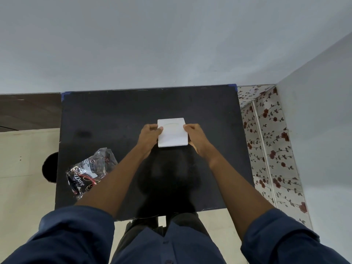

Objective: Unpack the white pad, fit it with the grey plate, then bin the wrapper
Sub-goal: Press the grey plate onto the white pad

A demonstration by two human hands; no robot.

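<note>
1. Sleeves, dark blue (pixel 72 233): nearest.
2. Wrapper (pixel 91 171): crinkled film, lying left on black surface (pixel 114 111).
3. White pad (pixel 172 133): held mid-surface, left hand (pixel 150 135) and right hand (pixel 195 136) fingers clamped on side edges (judged stiff, light; edges suit gripping).
4. Grey plate: not discernible.

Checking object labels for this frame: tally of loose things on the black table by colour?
White: 1, the pad, held at its sides by the left hand and right hand.
Dark, shiny: 1, the wrapper, lying at the table's left edge.
Grey: 0 visible.
Total: 2
</note>
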